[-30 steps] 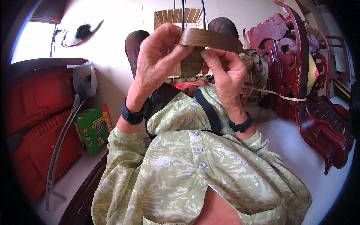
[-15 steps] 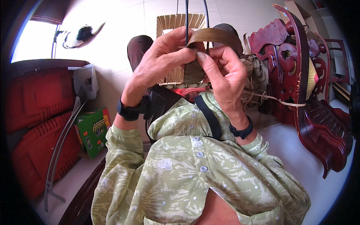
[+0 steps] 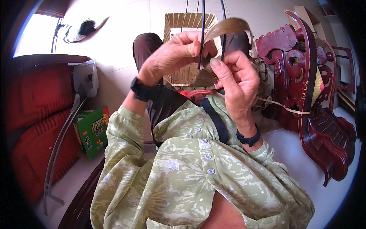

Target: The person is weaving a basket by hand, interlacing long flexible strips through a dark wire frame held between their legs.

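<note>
A flat, glossy brown strip [image 3: 230, 24] bends in an arch above my two hands. My left hand [image 3: 173, 53] is closed, thumb and fingers pinching the strip near its left end. Lower and to the right, my right hand [image 3: 241, 78] is closed too, its thumb pressed on a lower part of the strip. Part of the strip is hidden behind the fingers. Beneath the hands, between my knees, stands a woven tan basket [image 3: 170, 23] with a flared rim. Two dark cords [image 3: 203, 23] hang in front of the hands.
A carved dark-red wooden chair [image 3: 305, 72] stands at the right, with a pale tie [image 3: 284, 107] round it. Left are red cushioned seats [image 3: 42, 99], a grey metal stand [image 3: 63, 141] and a green box [image 3: 91, 131]. A black-and-white animal [image 3: 82, 32] lies on the floor.
Both hands have shifted slightly right in the picture, and their fingertips have moved apart. The strip's arch sits higher and farther right.
</note>
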The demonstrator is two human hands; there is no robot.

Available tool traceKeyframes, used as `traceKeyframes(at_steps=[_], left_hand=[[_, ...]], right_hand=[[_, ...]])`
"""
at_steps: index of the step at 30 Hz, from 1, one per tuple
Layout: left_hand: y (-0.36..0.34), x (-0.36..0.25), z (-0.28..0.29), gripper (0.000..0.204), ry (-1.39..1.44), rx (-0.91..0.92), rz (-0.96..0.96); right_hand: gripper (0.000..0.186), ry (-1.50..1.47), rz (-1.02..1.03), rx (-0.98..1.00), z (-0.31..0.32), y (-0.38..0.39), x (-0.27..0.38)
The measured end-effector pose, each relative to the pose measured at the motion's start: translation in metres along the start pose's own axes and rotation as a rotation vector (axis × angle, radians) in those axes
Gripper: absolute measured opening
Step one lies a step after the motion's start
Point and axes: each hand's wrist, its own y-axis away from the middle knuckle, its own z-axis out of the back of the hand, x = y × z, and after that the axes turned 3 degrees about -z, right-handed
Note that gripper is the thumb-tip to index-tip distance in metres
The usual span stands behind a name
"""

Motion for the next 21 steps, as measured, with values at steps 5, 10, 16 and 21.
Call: traceKeyframes(at_steps=[5,10,16,21], left_hand=[[0.005,0.032,0.024,0.053,0.136,-0.050,-0.010],[0.020,0.006,0.026,0.075,0.202,-0.124,-0.146],[0.052,-0.046,-0.018,0.037,-0.487,-0.417,-0.227],[0.089,-0.080,-0.041,0.031,-0.334,-0.815,-0.662]], right_hand=[[0.011,0.044,-0.010,-0.020,-0.001,-0.001,-0.001],[0.011,0.071,-0.017,-0.009,0.000,-0.001,0.000],[0.013,0.091,-0.017,0.002,0.001,-0.001,0.000],[0.014,0.102,-0.020,0.007,0.000,0.000,-0.001]])
